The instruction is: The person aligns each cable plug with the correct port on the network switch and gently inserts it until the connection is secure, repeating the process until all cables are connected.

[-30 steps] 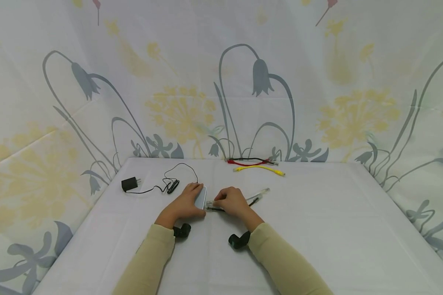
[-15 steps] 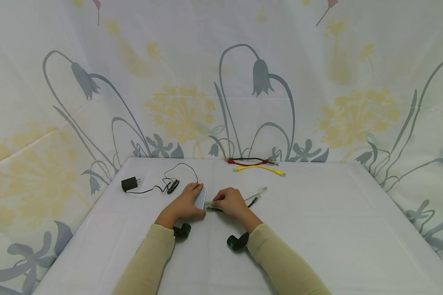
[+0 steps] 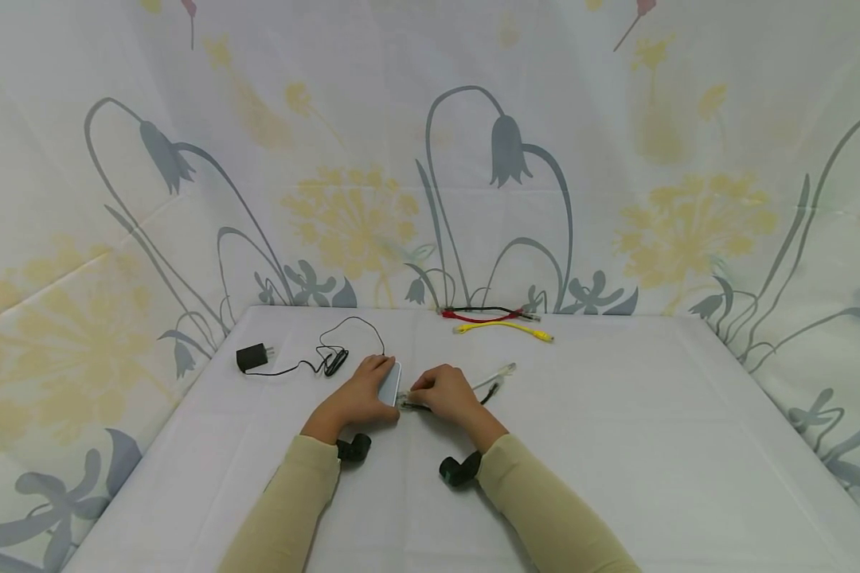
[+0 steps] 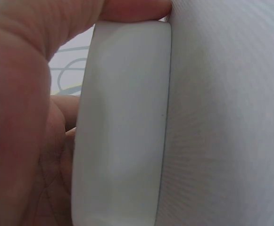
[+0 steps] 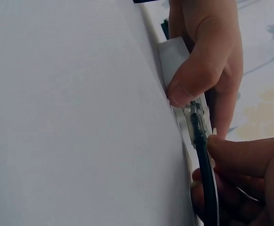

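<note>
Left hand (image 3: 358, 395) curled round white rectangular plastic box (image 3: 389, 387), left of centre; right hand (image 3: 450, 391) pinches slim white clear-plugged cable (image 3: 489, 380) just right (round black clear-plugged cable (image 5: 205, 172) nearer). I'd brace box, keep cable straight-on.

We see a pale patterned backdrop (image 3: 380, 48) rising behind a white-covered table (image 3: 652, 446) and running along its left and right sides. Across it we make out drooping grey bellflowers (image 3: 507, 150) on long curved stems, broad yellow flower heads (image 3: 354, 211) and, near the top edge, small pink blooms (image 3: 643, 8). Fold creases cross the backdrop, and faint ones mark the table's covering. The light looks soft, and we notice the upper backdrop shading toward grey. Our right wrist view catches more yellow print, slightly blurred.
</note>
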{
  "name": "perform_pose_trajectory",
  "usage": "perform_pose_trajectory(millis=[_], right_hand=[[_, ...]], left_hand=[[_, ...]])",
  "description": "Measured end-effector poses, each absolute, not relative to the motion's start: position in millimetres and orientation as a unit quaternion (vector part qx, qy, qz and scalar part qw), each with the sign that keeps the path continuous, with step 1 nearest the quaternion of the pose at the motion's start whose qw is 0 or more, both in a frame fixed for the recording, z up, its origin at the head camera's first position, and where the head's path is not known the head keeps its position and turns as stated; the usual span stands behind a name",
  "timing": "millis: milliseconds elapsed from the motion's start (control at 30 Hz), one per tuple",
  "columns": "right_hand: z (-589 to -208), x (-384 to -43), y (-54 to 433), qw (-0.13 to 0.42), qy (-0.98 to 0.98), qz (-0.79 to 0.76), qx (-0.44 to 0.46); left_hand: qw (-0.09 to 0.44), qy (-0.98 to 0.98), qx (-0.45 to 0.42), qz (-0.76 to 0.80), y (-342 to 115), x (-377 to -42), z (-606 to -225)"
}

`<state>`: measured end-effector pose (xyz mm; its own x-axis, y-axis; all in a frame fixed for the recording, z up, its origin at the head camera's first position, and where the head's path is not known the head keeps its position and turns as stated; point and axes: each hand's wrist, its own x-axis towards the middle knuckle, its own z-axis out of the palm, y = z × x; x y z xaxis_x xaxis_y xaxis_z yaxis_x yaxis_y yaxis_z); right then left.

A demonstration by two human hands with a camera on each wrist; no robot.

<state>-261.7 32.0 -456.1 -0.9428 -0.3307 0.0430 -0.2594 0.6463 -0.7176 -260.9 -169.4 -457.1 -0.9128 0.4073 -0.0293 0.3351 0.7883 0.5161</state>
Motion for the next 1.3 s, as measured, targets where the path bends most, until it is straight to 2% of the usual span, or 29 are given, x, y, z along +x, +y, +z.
perform_pose_trajectory(millis=[333,1300], right_hand=[[-450.1,-265.6,39.6,0.101,0.905,-0.36,-0.202],[-450.8,-269.0,36.7,0.084,0.911,-0.346,-0.209]], left_hand=[[0.068,0.944,0.199,0.256,-170.5,-259.2,-454.8],[0.075,0.945,0.196,0.25,-167.9,-260.2,-454.7]])
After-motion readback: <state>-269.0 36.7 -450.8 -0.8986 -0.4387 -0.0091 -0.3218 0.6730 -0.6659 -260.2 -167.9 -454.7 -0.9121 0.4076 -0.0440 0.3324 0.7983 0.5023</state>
